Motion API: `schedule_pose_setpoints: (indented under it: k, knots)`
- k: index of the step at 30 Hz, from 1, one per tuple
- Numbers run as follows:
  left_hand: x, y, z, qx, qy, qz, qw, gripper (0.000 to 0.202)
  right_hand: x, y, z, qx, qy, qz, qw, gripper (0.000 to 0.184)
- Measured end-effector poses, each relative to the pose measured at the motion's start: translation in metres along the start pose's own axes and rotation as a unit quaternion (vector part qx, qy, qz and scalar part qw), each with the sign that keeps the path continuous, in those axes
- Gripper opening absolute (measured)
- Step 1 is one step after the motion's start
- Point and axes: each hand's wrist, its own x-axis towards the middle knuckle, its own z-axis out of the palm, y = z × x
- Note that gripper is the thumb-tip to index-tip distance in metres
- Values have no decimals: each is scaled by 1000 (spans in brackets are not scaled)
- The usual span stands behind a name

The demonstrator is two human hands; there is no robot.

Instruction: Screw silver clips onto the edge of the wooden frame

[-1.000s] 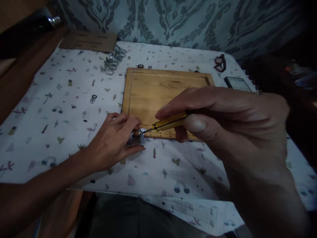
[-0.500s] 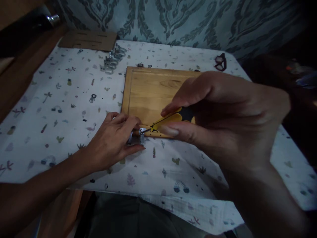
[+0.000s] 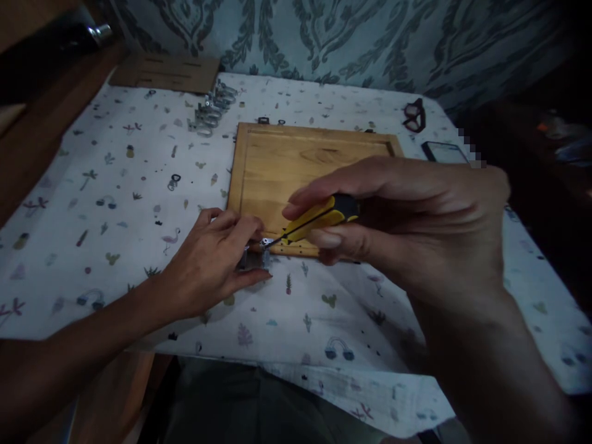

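Note:
A wooden cabinet door panel (image 3: 282, 179) lies flat on the patterned cloth. At its near left edge sits a metal hinge (image 3: 266, 256), partly covered by fingers. My left hand (image 3: 210, 262) is closed around the hinge, thumb on the near side and fingers resting on the panel's corner. Between the thumb and fingers of my right hand (image 3: 416, 228) is a yellow and black screwdriver (image 3: 319, 217). Its shaft slants down to the left, and the tip meets the hinge; whether it sits in a screw I cannot tell.
Several metal hinges (image 3: 210, 111) lie in a row at the back left, beside a flat piece of cardboard (image 3: 164, 73). Glasses (image 3: 414, 116) and a dark-edged phone-like object (image 3: 444, 152) rest at the right. A patterned wall (image 3: 324, 37) stands behind the table.
My right hand has shifted slightly left and down and turned its grip, showing more of the screwdriver handle. The screwdriver tip stays at the hinge. My left hand has barely moved.

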Motion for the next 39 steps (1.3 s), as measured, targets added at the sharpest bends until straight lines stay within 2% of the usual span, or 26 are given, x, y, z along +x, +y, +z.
schedule_pose_setpoints:
  k: [3,6,11,14,21,27,39]
  knots:
    - [0,0,1,-1,12,11,1000,39,1,4,4,-54,33,-48,997,15]
    - [-1,-1,1,-5,19,19,1000,40,-1,2,6,-111,48,-43,992,13]
    - [0,-1,0,-6,1,6,1000,47,-6,-2,6,-163,108,-34,980,8]
    - [0,-1,0,-5,-6,1,1000,47,-6,1,7,-156,109,-48,981,6]
    - [1,0,0,-3,-4,4,1000,46,-5,7,8,-138,99,-32,985,12]
    - [0,-1,1,-4,0,7,1000,48,-3,18,9,-113,109,-100,982,18]
    - [-1,-1,1,-2,5,15,1000,47,-1,20,9,-105,109,-68,986,21]
